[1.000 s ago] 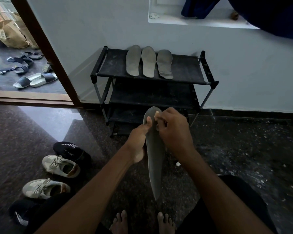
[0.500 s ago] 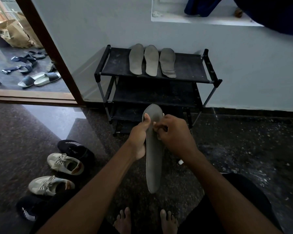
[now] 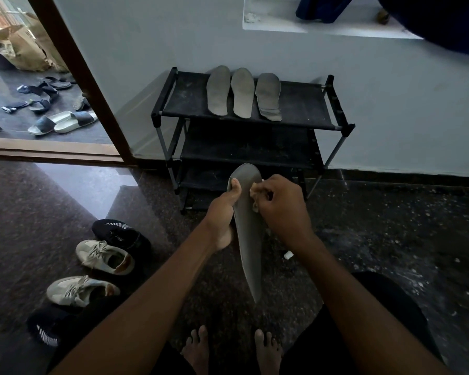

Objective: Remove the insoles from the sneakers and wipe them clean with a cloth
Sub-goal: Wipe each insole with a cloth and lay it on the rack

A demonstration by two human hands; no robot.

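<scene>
- While the left hand (image 3: 222,215) grips the insole (image 3: 248,239) near its upper end, thumb laid across the facing side and fingers curled behind, the right hand (image 3: 282,209) is bunched round a pale cloth (image 3: 255,195) and presses it against the insole's right edge just below the top.
- Only a scrap of the cloth shows between the right fingers; the rest is hidden in the fist.
- The insole hangs in the air over the floor (image 3: 390,239), in front of the lower shelves of the shoe rack (image 3: 303,104). Its long axis runs nearly upright, with the rounded end up and towards the rack and the narrow lower end pointing down towards the person's bare feet (image 3: 198,350).
- On the rack's top shelf three insoles (image 3: 243,92) lie flat side by side, left of the middle, long axes running from back edge to front edge; the right-hand one reaches the front edge.
- On the floor beside the left arm sit two pale sneakers (image 3: 106,257), openings up; what is inside them is too dark to tell. Dark shoes (image 3: 119,234) lie just beside them.
- Beyond the doorway (image 3: 92,90) at the far left lie slides (image 3: 63,121).
</scene>
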